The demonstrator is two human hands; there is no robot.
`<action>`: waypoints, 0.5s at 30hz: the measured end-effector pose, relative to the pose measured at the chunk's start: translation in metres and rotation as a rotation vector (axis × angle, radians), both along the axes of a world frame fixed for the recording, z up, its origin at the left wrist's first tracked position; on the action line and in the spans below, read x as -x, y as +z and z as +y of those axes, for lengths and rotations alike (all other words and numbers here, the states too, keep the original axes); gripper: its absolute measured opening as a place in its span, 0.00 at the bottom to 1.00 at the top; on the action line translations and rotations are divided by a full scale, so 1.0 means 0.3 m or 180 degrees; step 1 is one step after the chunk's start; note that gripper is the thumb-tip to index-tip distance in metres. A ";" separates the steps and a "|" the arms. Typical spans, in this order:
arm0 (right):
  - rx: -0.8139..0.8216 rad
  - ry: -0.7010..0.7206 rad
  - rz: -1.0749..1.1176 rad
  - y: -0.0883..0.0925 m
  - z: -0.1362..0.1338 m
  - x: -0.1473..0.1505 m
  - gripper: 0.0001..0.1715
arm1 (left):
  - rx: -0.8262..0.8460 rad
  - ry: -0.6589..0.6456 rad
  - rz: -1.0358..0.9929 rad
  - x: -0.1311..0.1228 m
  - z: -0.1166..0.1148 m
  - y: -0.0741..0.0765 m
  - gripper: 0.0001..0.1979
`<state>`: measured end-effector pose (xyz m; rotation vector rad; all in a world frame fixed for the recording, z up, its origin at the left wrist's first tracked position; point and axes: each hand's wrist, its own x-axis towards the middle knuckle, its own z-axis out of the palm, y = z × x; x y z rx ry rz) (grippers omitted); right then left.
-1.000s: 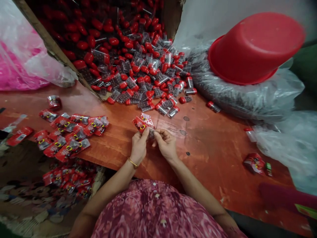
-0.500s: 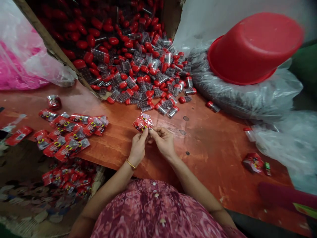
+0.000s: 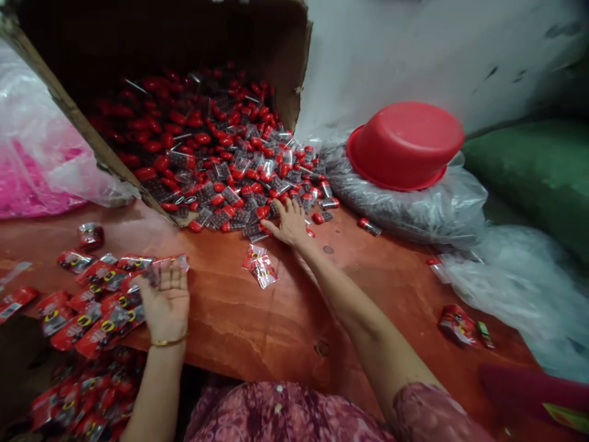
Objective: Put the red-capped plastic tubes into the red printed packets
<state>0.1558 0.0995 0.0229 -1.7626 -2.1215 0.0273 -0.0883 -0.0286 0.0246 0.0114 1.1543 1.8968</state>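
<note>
My left hand [image 3: 168,301] is open, fingers stretched out, at the right side of a group of red printed packets [image 3: 94,325] with clear windows. Whether its fingertips touch a packet there, I cannot tell. My right hand [image 3: 291,224] reaches forward with fingers spread. It lies at the front edge of a heap of small clear containers with red caps [image 3: 230,196], dark contents showing through them. Between the hands, flat red-and-clear printed wrappers [image 3: 261,267] rest on the orange-brown table [image 3: 221,313].
The heap spills from a tipped cardboard box [image 3: 304,73]. An upturned red tub [image 3: 405,144] sits on a filled plastic bag [image 3: 391,215] at the right. Pink items fill a clear bag [image 3: 37,178] at the left. More packets [image 3: 83,393] lie below the table's edge.
My hands were together at a red packet and have parted. The left has moved left to the packets, the right forward to the heap. The view has tilted upward.
</note>
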 end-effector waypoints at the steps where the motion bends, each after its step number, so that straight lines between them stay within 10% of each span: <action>1: 0.0131 0.0082 -0.0217 -0.009 0.023 -0.003 0.41 | -0.0076 0.0165 0.0042 0.020 0.002 0.005 0.23; 7: 0.0201 0.0578 -0.0761 -0.052 -0.041 -0.078 0.30 | 0.0220 -0.1018 0.0843 -0.118 -0.024 0.019 0.22; 15: 0.0213 0.0899 -0.0954 -0.075 -0.186 -0.313 0.24 | 0.0292 -0.2777 0.5355 -0.327 0.022 -0.072 0.14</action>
